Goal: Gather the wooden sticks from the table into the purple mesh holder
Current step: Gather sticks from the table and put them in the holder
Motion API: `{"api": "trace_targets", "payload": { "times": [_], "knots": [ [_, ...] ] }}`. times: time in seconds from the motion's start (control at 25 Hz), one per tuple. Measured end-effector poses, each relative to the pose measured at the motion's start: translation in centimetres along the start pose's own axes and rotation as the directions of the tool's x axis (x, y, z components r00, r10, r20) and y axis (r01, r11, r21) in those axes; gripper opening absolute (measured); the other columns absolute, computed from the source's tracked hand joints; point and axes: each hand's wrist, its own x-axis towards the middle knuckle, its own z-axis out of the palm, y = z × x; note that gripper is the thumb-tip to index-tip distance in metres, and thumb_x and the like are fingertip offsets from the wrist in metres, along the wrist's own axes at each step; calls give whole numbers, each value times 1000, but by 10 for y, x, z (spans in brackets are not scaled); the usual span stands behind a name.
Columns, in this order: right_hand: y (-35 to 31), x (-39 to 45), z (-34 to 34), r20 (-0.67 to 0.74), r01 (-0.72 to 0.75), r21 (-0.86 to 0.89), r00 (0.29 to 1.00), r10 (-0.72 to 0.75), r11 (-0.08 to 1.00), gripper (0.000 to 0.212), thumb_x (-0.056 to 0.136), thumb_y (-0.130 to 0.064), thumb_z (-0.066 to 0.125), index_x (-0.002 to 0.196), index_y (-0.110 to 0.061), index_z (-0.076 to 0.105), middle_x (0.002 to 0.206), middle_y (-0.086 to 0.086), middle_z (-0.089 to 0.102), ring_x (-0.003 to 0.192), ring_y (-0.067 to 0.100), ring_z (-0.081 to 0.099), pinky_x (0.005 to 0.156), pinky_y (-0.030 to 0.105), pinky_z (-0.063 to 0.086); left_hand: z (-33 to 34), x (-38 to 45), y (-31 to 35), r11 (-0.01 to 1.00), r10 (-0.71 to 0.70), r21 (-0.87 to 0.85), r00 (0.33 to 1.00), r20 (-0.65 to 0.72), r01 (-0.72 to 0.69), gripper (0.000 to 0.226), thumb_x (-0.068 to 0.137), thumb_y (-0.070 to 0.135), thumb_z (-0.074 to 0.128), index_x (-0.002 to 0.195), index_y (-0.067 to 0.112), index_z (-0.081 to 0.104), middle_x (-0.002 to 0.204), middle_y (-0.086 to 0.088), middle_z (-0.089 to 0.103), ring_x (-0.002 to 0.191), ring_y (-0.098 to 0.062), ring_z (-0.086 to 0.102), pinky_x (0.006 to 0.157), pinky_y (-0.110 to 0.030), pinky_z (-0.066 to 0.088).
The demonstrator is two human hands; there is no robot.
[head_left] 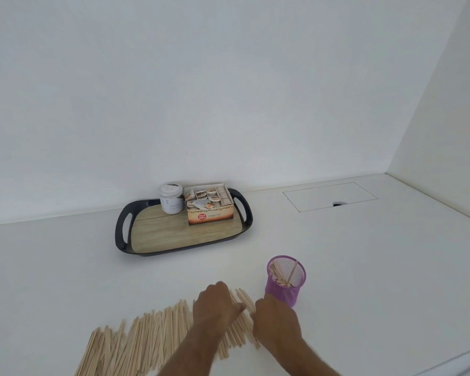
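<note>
A wide spread of pale wooden sticks (136, 340) lies on the white table along the near edge. The purple mesh holder (286, 280) stands upright just right of the spread, with several sticks inside it. My left hand (217, 302) lies on the right end of the spread, its fingers curled over a bunch of sticks. My right hand (275, 320) meets it from the right, directly in front of the holder, with its fingertips pinching the same bunch. Both hands hide the sticks under them.
A dark tray (122, 232) with a wood-pattern floor sits toward the back by the wall, carrying a white jar (171, 198) and an open tea box (209, 207). A flush hatch (330, 196) lies in the tabletop at back right. Walls close the back and right.
</note>
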Motion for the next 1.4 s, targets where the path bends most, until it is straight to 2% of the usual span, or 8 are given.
{"api": "trace_targets", "payload": {
  "times": [0.24,0.48,0.76,0.92,1.08,1.2,1.32,1.4],
  "knots": [
    [-3,7,13,19,-58,-29,998,58,998,20,94,-16,53,110,-17,64,112,1,60,99,19,65,75,28,49,13,0,-1,998,-43,-50,999,-5,43,52,71,59,78,90,23,46,81,9,57,70,-12,53,63,-22,41],
    [-5,11,11,15,-58,-44,998,59,997,21,91,-9,51,106,-16,63,106,1,64,95,19,65,70,26,47,10,2,-2,986,-65,-151,997,29,69,34,73,34,80,70,23,49,60,10,53,49,-6,52,44,-17,34],
    [-9,10,16,9,-3,-125,1000,5,992,20,93,-8,50,108,-13,61,112,5,63,100,21,66,80,31,53,2,5,-11,957,-94,-273,995,38,101,24,68,1,59,55,15,44,50,4,44,41,-10,46,36,-17,29],
    [-10,8,19,-16,59,-185,998,-64,981,24,93,-1,43,111,-7,58,113,10,62,100,23,65,80,32,54,1,5,-16,930,-131,-341,990,42,138,9,68,-1,59,65,4,66,59,-2,66,51,-14,64,46,-25,52],
    [-2,9,20,-23,74,-188,997,-80,979,24,95,-5,42,114,-7,57,112,8,62,100,22,65,79,32,53,-2,4,-23,887,-139,-443,990,6,127,17,71,1,62,67,16,70,68,2,72,59,-15,70,61,-30,63],
    [1,6,13,-79,45,-114,995,-54,993,21,95,-10,45,113,-9,57,112,5,62,99,19,65,78,30,54,-8,5,-24,865,-125,-491,992,-5,106,17,73,5,70,65,19,70,67,6,72,60,-14,71,66,-35,64],
    [0,-2,2,-258,84,49,964,-69,995,6,85,-17,65,89,-12,64,87,0,65,75,12,63,60,25,54,-15,7,-21,817,-107,-569,994,2,90,14,74,7,76,64,16,73,65,2,74,62,-16,74,66,-40,64],
    [-1,-8,-7,-275,51,306,961,37,951,8,88,-20,60,83,-15,60,83,-4,63,73,9,58,62,24,50,-22,6,-15,758,-89,-648,996,12,76,13,75,6,78,68,16,75,70,0,75,66,-18,75,67,-41,64]
  ]
}}
